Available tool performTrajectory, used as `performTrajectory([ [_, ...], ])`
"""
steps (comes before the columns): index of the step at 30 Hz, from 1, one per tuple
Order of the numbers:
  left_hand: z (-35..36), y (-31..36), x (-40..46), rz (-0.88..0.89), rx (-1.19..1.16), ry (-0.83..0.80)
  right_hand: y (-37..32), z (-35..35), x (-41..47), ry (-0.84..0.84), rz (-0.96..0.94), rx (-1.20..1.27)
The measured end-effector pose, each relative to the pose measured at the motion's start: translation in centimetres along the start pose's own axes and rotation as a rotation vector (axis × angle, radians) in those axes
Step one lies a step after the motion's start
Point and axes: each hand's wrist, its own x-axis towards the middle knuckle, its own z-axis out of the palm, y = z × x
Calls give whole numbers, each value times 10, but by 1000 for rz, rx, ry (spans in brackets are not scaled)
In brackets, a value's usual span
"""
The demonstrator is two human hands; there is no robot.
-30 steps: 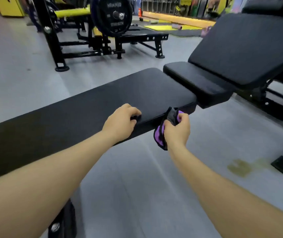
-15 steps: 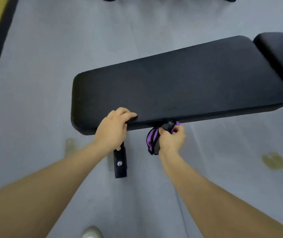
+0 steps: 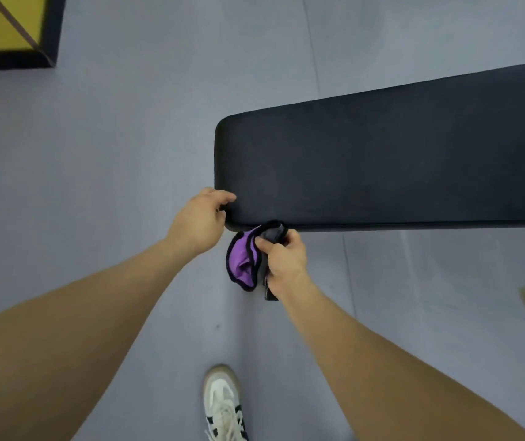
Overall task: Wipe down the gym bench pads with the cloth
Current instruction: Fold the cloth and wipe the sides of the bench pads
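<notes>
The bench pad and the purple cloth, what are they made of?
The bench pad looks like black vinyl or faux leather over padding: smooth, matte, rounded edges. The cloth, gripped by the right hand, seems soft fabric, maybe microfibre: it droops in folds.

A black bench pad stands over grey floor, where a white sneaker rests.

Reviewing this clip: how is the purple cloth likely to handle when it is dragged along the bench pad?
Probably floppy: the purple cloth sags in folds below the right hand that pinches it. Likely light, since a few fingers carry it. It may bunch rather than slide flat against the bench pad, whose corner the left hand grips.
</notes>
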Motion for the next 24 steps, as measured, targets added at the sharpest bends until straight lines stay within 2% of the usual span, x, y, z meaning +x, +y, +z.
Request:
performTrajectory([
  [5, -64, 19, 6, 5, -79, 2, -71, 34, -31, -185, -73, 1],
  [11, -145, 63, 16, -37, -288, 16, -156, 75, -66, -212, -125, 71],
  [18, -217, 108, 31, -126, -600, -148, -235, 101, -93, -254, -192, 59],
  [24, -281, 139, 96, -189, -680, -255, -310, 135, -77, -307, -201, 114],
])
